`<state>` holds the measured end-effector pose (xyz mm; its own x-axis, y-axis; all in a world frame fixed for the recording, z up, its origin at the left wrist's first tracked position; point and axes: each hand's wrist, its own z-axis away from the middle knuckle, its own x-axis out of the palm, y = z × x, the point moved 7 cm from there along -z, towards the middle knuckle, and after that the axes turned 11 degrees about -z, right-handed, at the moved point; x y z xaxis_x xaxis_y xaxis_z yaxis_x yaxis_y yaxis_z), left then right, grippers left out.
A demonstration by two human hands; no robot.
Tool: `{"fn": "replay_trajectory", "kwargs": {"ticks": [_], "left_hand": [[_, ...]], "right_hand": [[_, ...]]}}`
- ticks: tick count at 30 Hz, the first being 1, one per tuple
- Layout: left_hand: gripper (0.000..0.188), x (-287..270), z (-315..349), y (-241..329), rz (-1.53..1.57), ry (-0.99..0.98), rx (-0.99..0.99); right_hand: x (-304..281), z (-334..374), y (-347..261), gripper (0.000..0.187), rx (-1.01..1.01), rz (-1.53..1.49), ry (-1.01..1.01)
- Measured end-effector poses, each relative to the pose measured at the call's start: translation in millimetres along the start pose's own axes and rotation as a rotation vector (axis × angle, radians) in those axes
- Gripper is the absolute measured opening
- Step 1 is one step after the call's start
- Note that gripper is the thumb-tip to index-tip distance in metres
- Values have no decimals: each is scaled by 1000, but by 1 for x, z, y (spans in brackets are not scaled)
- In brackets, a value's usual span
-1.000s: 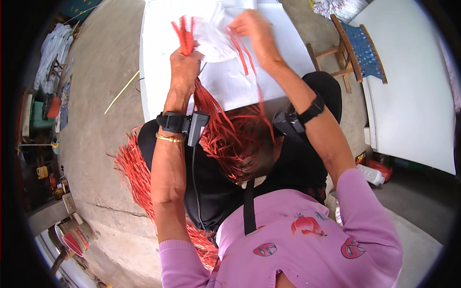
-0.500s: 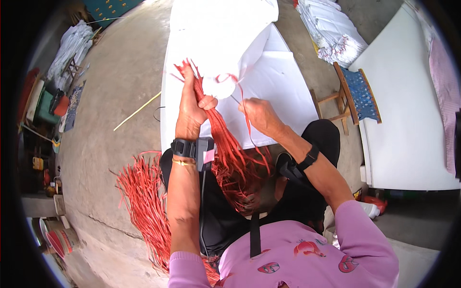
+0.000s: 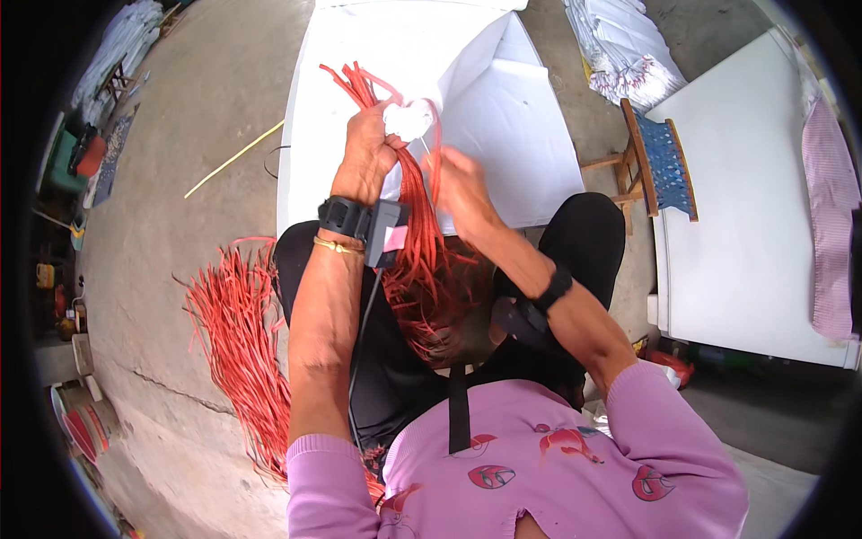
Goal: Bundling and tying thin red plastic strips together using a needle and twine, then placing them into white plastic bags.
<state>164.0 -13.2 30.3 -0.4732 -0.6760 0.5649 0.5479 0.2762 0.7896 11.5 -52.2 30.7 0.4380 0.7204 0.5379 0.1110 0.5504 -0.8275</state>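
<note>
My left hand (image 3: pixel 369 144) is closed around a bundle of red strips (image 3: pixel 415 211), whose short ends poke up above the fist and whose long ends hang between my knees. A bunched white piece of the sheet material (image 3: pixel 409 119) sticks out beside its thumb. Just to the right, my right hand (image 3: pixel 460 184) is closed and slightly blurred. From its fingers a thin metal rod (image 3: pixel 426 144) points up at the white bunch; the kind of tool is unclear. One red strip (image 3: pixel 437 135) loops over the bunch and runs down by the right hand. Beneath both hands spreads white sheeting (image 3: pixel 516 144).
A heap of red strips (image 3: pixel 235 341) lies on the floor at my left, near a thin yellow stick (image 3: pixel 235 159). To the right stand a wooden stool with a blue woven seat (image 3: pixel 664 166) and a large white panel (image 3: pixel 745 198). Folded white stacks (image 3: pixel 628 54) lie far right.
Both hands have moved up a little and closer together. The rod now reaches the white bunch from below, and the red strip loops over the bunch's right side.
</note>
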Motion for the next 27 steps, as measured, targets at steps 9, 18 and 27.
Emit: {"fn": "replay_trajectory", "kwargs": {"ticks": [9,18,27], "left_hand": [[14,-34,-7,-24,-130,204,-31],[6,-51,-3,-15,-6,293,95],[10,-51,1,-35,-60,263,-67]], "right_hand": [[-26,27,-79,23,-332,225,199],[6,156,5,22,354,270,-425],[-199,398,-137,19,-28,-44,1055]]}}
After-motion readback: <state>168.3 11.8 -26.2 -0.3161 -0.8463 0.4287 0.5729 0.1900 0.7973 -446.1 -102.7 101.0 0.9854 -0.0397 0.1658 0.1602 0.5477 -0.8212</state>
